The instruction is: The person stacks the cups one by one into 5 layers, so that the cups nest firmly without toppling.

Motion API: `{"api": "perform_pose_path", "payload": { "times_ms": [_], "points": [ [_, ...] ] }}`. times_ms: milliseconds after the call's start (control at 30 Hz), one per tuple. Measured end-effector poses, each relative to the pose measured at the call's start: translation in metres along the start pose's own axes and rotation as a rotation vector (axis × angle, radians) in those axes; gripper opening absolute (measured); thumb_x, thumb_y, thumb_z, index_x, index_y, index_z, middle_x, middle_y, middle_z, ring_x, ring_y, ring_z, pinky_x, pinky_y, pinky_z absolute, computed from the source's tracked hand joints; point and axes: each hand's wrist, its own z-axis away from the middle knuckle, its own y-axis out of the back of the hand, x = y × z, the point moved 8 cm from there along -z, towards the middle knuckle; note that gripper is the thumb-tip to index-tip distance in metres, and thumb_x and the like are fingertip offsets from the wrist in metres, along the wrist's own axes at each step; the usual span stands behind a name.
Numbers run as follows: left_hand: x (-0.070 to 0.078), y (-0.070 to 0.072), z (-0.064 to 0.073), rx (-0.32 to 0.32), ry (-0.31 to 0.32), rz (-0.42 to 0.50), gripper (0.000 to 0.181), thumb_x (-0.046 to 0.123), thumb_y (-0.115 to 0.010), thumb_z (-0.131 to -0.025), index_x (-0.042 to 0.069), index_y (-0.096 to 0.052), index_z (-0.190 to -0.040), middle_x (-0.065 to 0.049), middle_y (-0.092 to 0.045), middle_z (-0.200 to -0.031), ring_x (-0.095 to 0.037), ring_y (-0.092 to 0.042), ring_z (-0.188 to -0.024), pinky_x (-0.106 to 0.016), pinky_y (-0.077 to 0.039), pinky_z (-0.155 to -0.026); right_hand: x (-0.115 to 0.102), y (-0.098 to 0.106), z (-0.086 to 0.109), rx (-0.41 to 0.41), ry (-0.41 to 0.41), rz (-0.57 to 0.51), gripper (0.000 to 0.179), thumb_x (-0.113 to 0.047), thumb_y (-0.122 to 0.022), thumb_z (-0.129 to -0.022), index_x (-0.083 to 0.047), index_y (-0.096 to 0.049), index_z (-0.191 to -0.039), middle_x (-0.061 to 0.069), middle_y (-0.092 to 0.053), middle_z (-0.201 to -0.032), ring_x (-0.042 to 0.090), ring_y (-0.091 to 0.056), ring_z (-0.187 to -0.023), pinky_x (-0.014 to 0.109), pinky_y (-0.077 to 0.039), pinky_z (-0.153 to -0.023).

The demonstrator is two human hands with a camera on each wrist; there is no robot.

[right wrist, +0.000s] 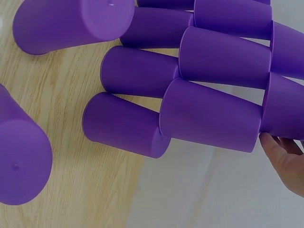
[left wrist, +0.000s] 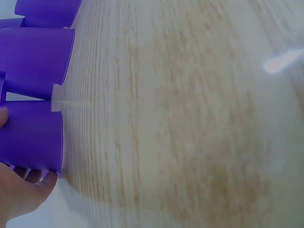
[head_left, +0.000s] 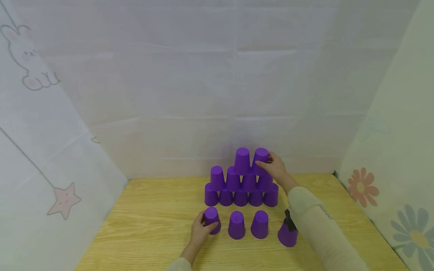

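Observation:
Upside-down purple cups form a stepped stack (head_left: 240, 197) at the back of the table, with several in the bottom row, several above and two on the third level. My right hand (head_left: 276, 167) grips the right-hand third-level cup (head_left: 261, 153), thumb in front and fingers behind. In the right wrist view, that cup (right wrist: 287, 107) sits at the ends of the cups below. Nearer the front, my left hand (head_left: 199, 231) holds the leftmost cup (head_left: 211, 213) of a loose row, its thumb across the near side. The left wrist view shows fingers (left wrist: 45, 186) curled under this cup (left wrist: 31, 137).
Right of the left hand stand two more upside-down cups (head_left: 236, 225) (head_left: 260, 224). Another cup (head_left: 287, 236) is farther right, partly covered by a black strap piece (head_left: 289, 221) by the right sleeve (head_left: 315, 218). Pale cloth (head_left: 190, 82) hangs behind the wooden table (head_left: 152, 218).

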Motion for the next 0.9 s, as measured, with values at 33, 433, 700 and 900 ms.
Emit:
{"api": "perform_pose_path", "payload": {
  "times_ms": [33, 433, 700, 900],
  "points": [
    [-0.005, -0.001, -0.002, -0.003, -0.007, -0.002, 0.058, 0.001, -0.071, -0.066, -0.01, -0.044, -0.116, -0.028, -0.05, -0.106, -0.041, -0.046, -0.1, -0.048, -0.04, -0.083, 0.0, 0.0, 0.0, -0.002, 0.0, -0.007, 0.062, -0.023, -0.062, -0.08, 0.002, -0.032, -0.128, 0.024, -0.04, -0.122, 0.036, -0.038, -0.111, 0.045, -0.034, -0.09],
    [-0.013, -0.002, -0.002, -0.028, -0.005, 0.02, 0.059, 0.003, -0.071, -0.067, -0.007, -0.043, -0.119, -0.025, -0.05, -0.11, -0.039, -0.045, -0.103, -0.048, -0.038, -0.085, 0.004, 0.002, 0.0, -0.035, 0.057, -0.041, 0.064, -0.022, -0.063, -0.079, 0.002, -0.031, -0.129, 0.025, -0.039, -0.123, 0.037, -0.039, -0.111, 0.044, -0.034, -0.09],
    [-0.013, 0.0, 0.001, -0.018, 0.003, 0.015, 0.059, 0.006, -0.071, -0.068, -0.005, -0.044, -0.119, -0.024, -0.05, -0.111, -0.038, -0.045, -0.104, -0.048, -0.038, -0.085, 0.02, 0.016, 0.012, -0.055, 0.061, 0.0, 0.067, -0.027, -0.062, -0.08, -0.001, -0.029, -0.131, 0.026, -0.037, -0.125, 0.04, -0.035, -0.112, 0.048, -0.033, -0.09],
    [-0.012, 0.003, 0.001, -0.016, -0.014, 0.003, 0.059, 0.006, -0.071, -0.068, -0.006, -0.045, -0.119, -0.024, -0.05, -0.111, -0.038, -0.045, -0.103, -0.048, -0.038, -0.085, 0.031, 0.028, 0.023, -0.067, 0.071, -0.009, 0.068, -0.029, -0.061, -0.08, -0.001, -0.027, -0.132, 0.026, -0.035, -0.126, 0.041, -0.033, -0.113, 0.05, -0.033, -0.09]
  ]
}}
